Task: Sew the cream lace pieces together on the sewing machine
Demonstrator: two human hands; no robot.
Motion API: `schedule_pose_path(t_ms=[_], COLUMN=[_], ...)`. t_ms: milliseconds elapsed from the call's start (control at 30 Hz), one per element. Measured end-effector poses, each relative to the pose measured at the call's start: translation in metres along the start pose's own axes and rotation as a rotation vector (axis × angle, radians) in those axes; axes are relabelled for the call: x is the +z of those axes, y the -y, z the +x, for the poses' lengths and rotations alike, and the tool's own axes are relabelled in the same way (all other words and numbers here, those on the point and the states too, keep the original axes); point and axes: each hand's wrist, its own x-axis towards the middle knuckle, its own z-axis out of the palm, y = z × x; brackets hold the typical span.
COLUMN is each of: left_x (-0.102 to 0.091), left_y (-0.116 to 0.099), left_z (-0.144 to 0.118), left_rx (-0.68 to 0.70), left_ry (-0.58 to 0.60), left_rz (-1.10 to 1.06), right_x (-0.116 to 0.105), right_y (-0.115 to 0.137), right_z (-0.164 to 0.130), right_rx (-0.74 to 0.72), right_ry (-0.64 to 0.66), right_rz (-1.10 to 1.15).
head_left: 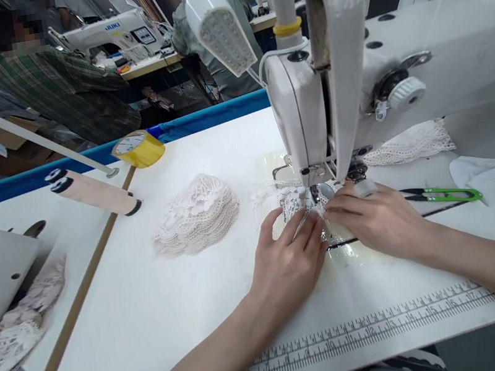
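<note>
Head view: my left hand (287, 260) lies flat, fingers spread, pressing the lace piece (295, 203) to the surface (153, 301). My right hand (375, 221) pinches the lace's near edge, grip closed on it. The lace lies just ahead of both grips, under the presser foot (314, 193) of the sewing machine (399, 73). The right hand is nearer the needle. A lace stack (196, 215) lies left of my grip; green snips (446, 195) lie right. No containers are visible.
</note>
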Motion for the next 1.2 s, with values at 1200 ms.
schedule_pose_path(t_ms=[1200], left_x=[0.005], left_y=[0.034], left_z=[0.011], left_rx=[-0.216], left_ry=[0.172], left_rz=[-0.092], right_x=[-0.005], right_y=[0.0], right_z=[0.001], right_rx=[0.084], right_ry=[0.056], right_rz=[0.153])
